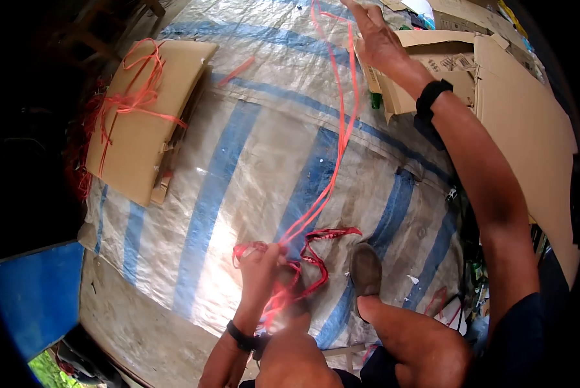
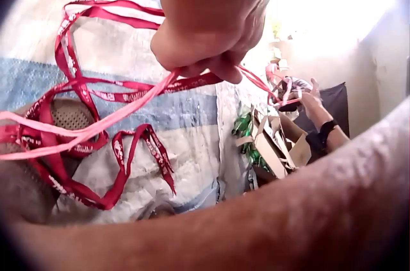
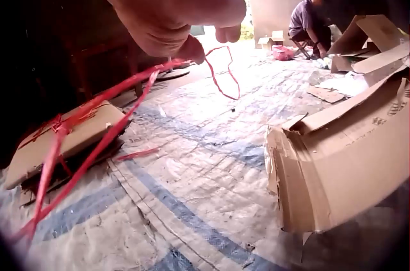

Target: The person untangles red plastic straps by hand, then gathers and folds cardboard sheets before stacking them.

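My left hand (image 1: 259, 268) is low over my lap, its fingers curled round pink plastic twine (image 1: 335, 169). A dark red ribbon with white printing (image 2: 128, 172) also runs into that grip; its loose loops hang over a shoe and the sheet. Two long pink strands stretch from there up to my right hand (image 1: 382, 48), reached far forward beside an opened cardboard box (image 1: 516, 129). In the right wrist view the strands (image 3: 106, 98) meet the thumb and fingertips, which pinch them, and a small loop (image 3: 225, 82) dangles beyond.
Blue-striped sheeting (image 1: 238, 165) covers the floor. At the left lies a flat cardboard bundle (image 1: 125, 139) tied with pink twine. Green bottles (image 2: 243, 127) stand near the cardboard box. Another person (image 3: 309, 21) sits farther off beside more boxes.
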`<state>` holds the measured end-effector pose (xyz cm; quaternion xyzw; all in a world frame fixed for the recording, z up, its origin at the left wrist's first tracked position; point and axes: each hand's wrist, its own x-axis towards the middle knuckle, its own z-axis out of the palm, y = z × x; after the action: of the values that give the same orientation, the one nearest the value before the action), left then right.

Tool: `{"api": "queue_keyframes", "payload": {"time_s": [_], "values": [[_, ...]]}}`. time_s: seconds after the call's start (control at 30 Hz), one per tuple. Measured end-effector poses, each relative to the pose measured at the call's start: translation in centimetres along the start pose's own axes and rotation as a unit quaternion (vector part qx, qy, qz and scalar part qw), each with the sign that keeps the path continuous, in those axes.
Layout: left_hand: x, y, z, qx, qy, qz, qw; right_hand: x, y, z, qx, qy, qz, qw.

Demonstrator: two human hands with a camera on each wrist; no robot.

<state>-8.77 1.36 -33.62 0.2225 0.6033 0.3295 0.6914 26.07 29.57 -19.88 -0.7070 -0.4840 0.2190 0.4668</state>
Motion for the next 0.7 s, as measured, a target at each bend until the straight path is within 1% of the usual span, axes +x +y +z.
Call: {"api": "queue_keyframes", "payload": {"time_s": [0.03,0.07,0.1,0.13,0.17,0.2,0.23,0.27,0.3,0.33,0.37,0.4,0.47,0.5,0.53,0.57,0.67,0.7], "values": [[0.9,-1.5,-0.6,-0.005,-0.013,0.026,1.0,0.2,5.1,0.3,-0.158,0.03,-0.188,0.969],[1.2,-1.5,-0.7,-0.004,-0.009,0.021,1.0,-0.5,7.5,0.6,-0.302,0.058,-0.365,0.879],[1.6,-1.4,-1.0,0.045,0.01,0.0,0.999,-1.7,10.0,0.7,-0.299,0.049,-0.359,0.883],[1.5,-1.6,-1.4,0.096,0.032,-0.027,0.994,-5.0,11.2,0.8,-0.284,-0.029,-0.312,0.906],[2.1,-2.7,-2.2,0.092,0.026,-0.027,0.995,-8.4,12.2,0.9,-0.267,-0.106,-0.26,0.922],[2.9,-3.8,-2.6,0.087,0.016,-0.028,0.996,-11.3,13.4,0.8,-0.248,-0.178,-0.259,0.916],[3.0,-3.8,-2.1,0.073,0.027,-0.039,0.996,-14.7,14.6,0.9,-0.222,-0.251,-0.253,0.907],[3.1,-3.9,-1.8,0.06,0.042,-0.048,0.996,-18.2,15.8,1.2,-0.199,-0.322,-0.242,0.893],[3.7,-5.5,-2.4,0.016,0.028,-0.035,0.999,-21.4,16.6,1.3,-0.175,-0.388,-0.233,0.874],[4.5,-7.1,-3.0,-0.028,0.01,-0.019,0.999,-24.7,16.7,1.2,-0.132,-0.439,-0.173,0.871],[4.3,-6.6,-2.6,-0.023,0.012,-0.029,0.999,-27.6,16.7,1.1,-0.09,-0.485,-0.114,0.862],[3.9,-6.1,-2.2,-0.008,0.029,-0.052,0.998,-30.1,16.7,1.3,-0.084,-0.489,-0.103,0.862],[3.8,-5.9,-2.1,-0.011,0.013,-0.049,0.999,-34.1,16.9,2.2,-0.014,-0.509,-0.038,0.86],[3.6,-5.9,-2.1,-0.007,0.016,-0.055,0.998,-35.5,16.7,2.8,-0.009,-0.511,-0.032,0.859],[3.4,-5.7,-2.0,-0.014,0.011,-0.054,0.998,-36.7,16.4,3.7,0.039,-0.486,0.013,0.873],[3.3,-5.6,-1.9,-0.021,0.004,-0.052,0.998,-37.3,15.8,4.6,0.085,-0.457,0.056,0.884],[3.0,-5.1,-2.5,-0.036,-0.021,-0.069,0.997,-37.5,14.0,7.2,0.13,-0.424,0.086,0.892],[2.9,-4.9,-2.5,-0.033,-0.022,-0.072,0.997,-37.4,14.3,8.6,0.132,-0.422,0.09,0.893]]}}
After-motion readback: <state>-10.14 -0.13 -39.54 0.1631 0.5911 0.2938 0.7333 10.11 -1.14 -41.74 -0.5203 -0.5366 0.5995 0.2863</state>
